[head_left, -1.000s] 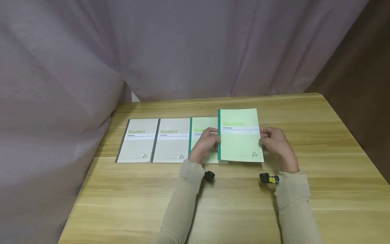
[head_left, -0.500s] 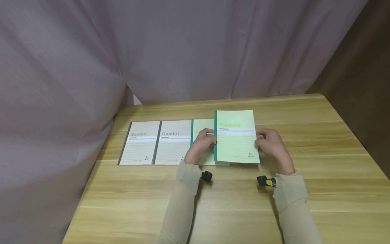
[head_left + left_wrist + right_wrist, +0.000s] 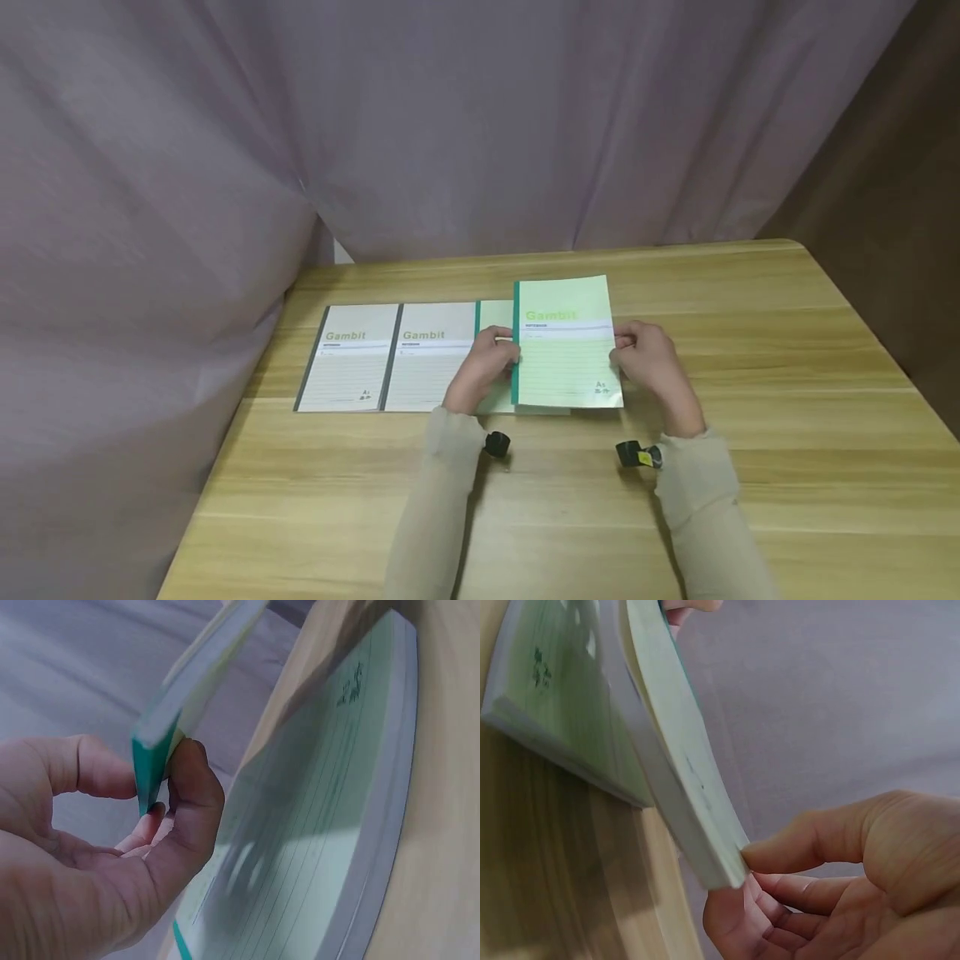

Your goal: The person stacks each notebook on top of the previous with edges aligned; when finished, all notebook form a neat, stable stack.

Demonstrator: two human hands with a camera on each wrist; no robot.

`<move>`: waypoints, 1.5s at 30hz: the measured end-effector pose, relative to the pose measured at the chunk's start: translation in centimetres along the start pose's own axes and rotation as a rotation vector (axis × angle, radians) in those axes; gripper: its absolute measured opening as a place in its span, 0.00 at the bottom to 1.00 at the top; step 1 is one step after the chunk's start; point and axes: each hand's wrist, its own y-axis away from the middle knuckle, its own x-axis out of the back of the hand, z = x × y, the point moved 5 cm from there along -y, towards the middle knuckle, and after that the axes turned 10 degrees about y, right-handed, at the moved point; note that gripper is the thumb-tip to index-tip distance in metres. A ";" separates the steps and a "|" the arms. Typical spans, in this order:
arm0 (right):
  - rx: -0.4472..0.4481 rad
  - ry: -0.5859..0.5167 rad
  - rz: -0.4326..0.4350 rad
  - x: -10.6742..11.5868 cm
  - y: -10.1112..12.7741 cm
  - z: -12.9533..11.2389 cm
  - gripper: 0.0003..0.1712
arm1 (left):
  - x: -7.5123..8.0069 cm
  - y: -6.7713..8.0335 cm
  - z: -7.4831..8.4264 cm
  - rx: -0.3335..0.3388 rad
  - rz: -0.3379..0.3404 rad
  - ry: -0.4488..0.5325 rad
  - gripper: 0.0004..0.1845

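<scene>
Both hands hold up a green notebook [image 3: 566, 358] with a dark green spine, its "Gambit" cover facing up. My left hand [image 3: 486, 367] pinches the spine edge; the left wrist view shows the thumb and fingers on either side of the spine [image 3: 152, 761]. My right hand [image 3: 651, 362] pinches the opposite page edge, the thumb on the cover in the right wrist view. Below the raised notebook, a second green notebook [image 3: 315, 787] lies on the table, partly covered by the raised one and the left hand in the head view. A gap shows between the two notebooks in both wrist views.
Two white notebooks with dark grey spines, a far-left one [image 3: 347, 375] and a middle one [image 3: 427, 375], lie side by side in a row with the lower green notebook. The wooden table [image 3: 562, 533] ends at a grey-purple curtain [image 3: 465, 125].
Both hands have carried the raised green notebook leftward, so it covers more of the green notebook lying below. The resting notebooks appear slightly lower and farther right as the head view shifts.
</scene>
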 end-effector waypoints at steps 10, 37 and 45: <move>-0.013 0.013 -0.043 -1.4 -0.5 -1.1 0.31 | 2.0 0.2 0.5 -0.030 0.014 -0.046 0.32; 0.022 0.038 -0.100 -5.0 -1.9 -1.9 0.29 | 5.2 -0.1 -0.5 -0.012 0.120 -0.194 0.22; 0.053 0.079 -0.083 -6.7 -2.2 -1.1 0.24 | 6.1 0.3 -0.8 -0.063 0.168 -0.302 0.19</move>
